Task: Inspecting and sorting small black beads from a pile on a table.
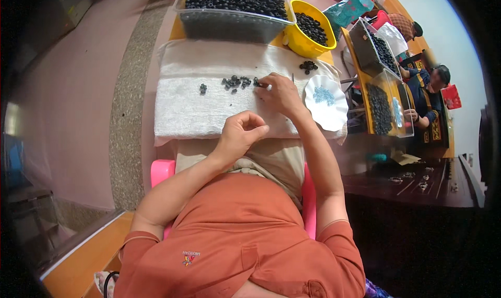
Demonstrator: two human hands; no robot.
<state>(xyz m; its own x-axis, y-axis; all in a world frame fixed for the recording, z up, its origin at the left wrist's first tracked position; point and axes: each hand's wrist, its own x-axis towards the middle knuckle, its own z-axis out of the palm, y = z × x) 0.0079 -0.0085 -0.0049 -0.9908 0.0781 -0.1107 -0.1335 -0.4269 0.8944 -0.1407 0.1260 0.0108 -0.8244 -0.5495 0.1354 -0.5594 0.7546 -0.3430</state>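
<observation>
My right hand (282, 93) reaches over a white towel (180, 107), its thumb and fingers closing at a small black part (256, 82) at the right end of a loose row. Beside it lies a cluster of small round black parts (236, 82). One more little black clump (203, 89) sits apart to the left. Nearer to me, my left hand (240, 136) hovers above the towel's front edge with thumb and forefinger pinched together. Whatever it may hold is too small or hidden to make out.
A clear bin (229, 27) full of black parts stands at the back, next to a yellow bowl (305, 46) of them. Right of the towel's middle lies a white scalloped plate (334, 118) with pale blue bits. A co-worker (430, 89) sits at another table at right.
</observation>
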